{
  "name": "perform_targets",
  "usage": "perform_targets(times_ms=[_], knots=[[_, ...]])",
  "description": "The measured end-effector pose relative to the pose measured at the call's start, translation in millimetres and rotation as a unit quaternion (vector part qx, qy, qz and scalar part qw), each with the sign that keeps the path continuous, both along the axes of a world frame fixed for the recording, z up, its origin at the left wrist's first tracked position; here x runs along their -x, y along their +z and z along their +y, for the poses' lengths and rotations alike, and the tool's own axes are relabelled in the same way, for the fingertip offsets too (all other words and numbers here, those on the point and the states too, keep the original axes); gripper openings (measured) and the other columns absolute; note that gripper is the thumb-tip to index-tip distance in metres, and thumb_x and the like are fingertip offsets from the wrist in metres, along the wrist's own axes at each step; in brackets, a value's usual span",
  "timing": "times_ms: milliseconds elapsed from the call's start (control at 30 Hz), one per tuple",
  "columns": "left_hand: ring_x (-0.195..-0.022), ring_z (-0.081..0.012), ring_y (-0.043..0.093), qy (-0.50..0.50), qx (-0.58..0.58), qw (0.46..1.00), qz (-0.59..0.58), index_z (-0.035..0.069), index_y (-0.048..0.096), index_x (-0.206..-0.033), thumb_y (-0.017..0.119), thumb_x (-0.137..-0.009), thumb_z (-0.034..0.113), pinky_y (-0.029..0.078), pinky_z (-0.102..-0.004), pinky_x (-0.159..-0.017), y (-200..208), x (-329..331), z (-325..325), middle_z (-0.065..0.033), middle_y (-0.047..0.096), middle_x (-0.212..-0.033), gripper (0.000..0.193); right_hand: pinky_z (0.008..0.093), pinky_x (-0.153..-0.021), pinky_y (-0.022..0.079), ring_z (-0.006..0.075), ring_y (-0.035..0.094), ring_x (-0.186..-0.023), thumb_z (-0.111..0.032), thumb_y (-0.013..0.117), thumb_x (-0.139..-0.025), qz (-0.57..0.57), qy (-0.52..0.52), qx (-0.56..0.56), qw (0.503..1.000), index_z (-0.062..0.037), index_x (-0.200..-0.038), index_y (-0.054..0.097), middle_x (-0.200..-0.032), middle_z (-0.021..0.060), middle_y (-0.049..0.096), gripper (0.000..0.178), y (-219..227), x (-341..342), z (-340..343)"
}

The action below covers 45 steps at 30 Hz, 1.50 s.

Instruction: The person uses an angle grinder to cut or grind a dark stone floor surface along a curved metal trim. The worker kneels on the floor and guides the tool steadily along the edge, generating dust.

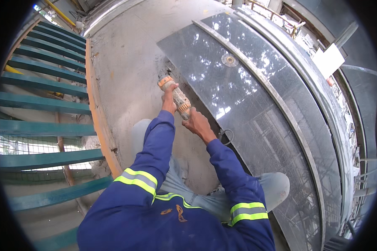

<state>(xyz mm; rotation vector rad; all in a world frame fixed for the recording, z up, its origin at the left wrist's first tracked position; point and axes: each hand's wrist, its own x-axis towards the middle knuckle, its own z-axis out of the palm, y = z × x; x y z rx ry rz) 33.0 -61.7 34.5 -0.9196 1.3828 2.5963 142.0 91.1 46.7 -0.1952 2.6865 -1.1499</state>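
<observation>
A dusty orange and grey angle grinder is held in both hands. My left hand is wrapped round its front part, just behind the orange head. My right hand is closed round the rear end of the body. The grinder's head points away from me, beside the left edge of a dark polished stone slab. Its disc cannot be made out. Dark grit lies just beyond the head, near the slab's edge.
A long pale strip lies along the slab, with a round metal fitting beside it. A cable loop lies near my right wrist. Green slats with an orange edge board stand at left. Dusty concrete floor extends ahead.
</observation>
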Motion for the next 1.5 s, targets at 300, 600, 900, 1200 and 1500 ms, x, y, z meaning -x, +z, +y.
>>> perform_targets(times_ms=[300, 600, 900, 1200, 1500], knots=[[-0.073, -0.0338, 0.069, -0.062, -0.006, 0.998, 0.001, -0.001, 0.055, -0.115, 0.081, -0.074, 0.023, 0.061, -0.0501, -0.067, -19, 25, 5, -0.0157, 0.063, -0.087, 0.054, 0.0532, -0.077, 0.056, 0.0490, 0.070, -0.087, -0.029, 0.074, -0.077, -0.011, -0.025, 0.009, 1.000, 0.0066, -0.105, 0.053, -0.089, 0.0327, 0.069, 0.050, -8, 19, 2], [-0.068, -0.0344, 0.068, -0.026, 0.011, 0.999, -0.032, 0.001, 0.055, -0.111, 0.080, -0.075, 0.024, 0.061, -0.0496, -0.064, -35, 45, 3, -0.0154, 0.063, -0.083, 0.050, 0.0449, -0.064, 0.057, 0.0357, 0.072, -0.064, -0.028, 0.075, -0.077, -0.034, -0.009, 0.006, 0.999, 0.0064, -0.102, 0.053, -0.079, 0.0245, 0.071, 0.048, -11, 44, 2], [-0.068, -0.0325, 0.068, -0.025, 0.018, 0.999, -0.031, 0.002, 0.055, -0.110, 0.081, -0.074, 0.025, 0.061, -0.0483, -0.063, -52, 60, 5, -0.0143, 0.062, -0.083, 0.049, 0.0466, -0.066, 0.056, 0.0371, 0.071, -0.065, -0.029, 0.073, -0.077, -0.060, -0.019, -0.006, 0.998, 0.0060, -0.103, 0.052, -0.079, 0.0251, 0.070, 0.049, -9, 55, 5], [-0.065, -0.0294, 0.069, -0.020, 0.021, 0.999, -0.029, -0.005, 0.056, -0.114, 0.082, -0.071, 0.019, 0.061, -0.0459, -0.062, -49, 53, 14, -0.0128, 0.064, -0.085, 0.056, 0.0520, -0.080, 0.057, 0.0467, 0.071, -0.091, -0.030, 0.076, -0.076, -0.066, -0.016, -0.016, 0.998, 0.0066, -0.110, 0.054, -0.097, 0.0309, 0.071, 0.055, -8, 48, 15], [-0.062, -0.0290, 0.068, -0.055, -0.005, 0.998, -0.020, -0.001, 0.057, -0.106, 0.080, -0.074, 0.022, 0.061, -0.0465, -0.060, -46, 37, 19, -0.0132, 0.063, -0.079, 0.045, 0.0518, -0.080, 0.058, 0.0455, 0.072, -0.092, -0.028, 0.078, -0.076, -0.068, -0.027, -0.025, 0.997, 0.0056, -0.108, 0.054, -0.096, 0.0300, 0.071, 0.052, -3, 35, 19]])
